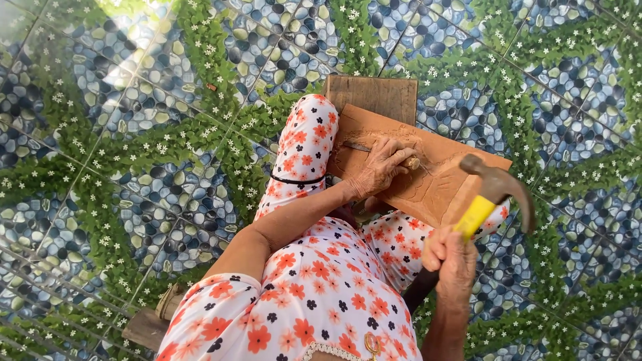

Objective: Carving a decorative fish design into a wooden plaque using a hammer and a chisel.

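From the head view, the left hand (380, 167) is clenching a chisel (374, 150) against the reddish wooden board (441, 177) lying across the lap, right of centre. The right hand (453, 262) is gripping a yellow-handled hammer (493, 194), raised nearer. The board is looking stiff and heavy, best steadied by its edges.

Tiled floor (134, 134) w/ pebble-and-leaf print; small wooden block (374, 97) lies on it.
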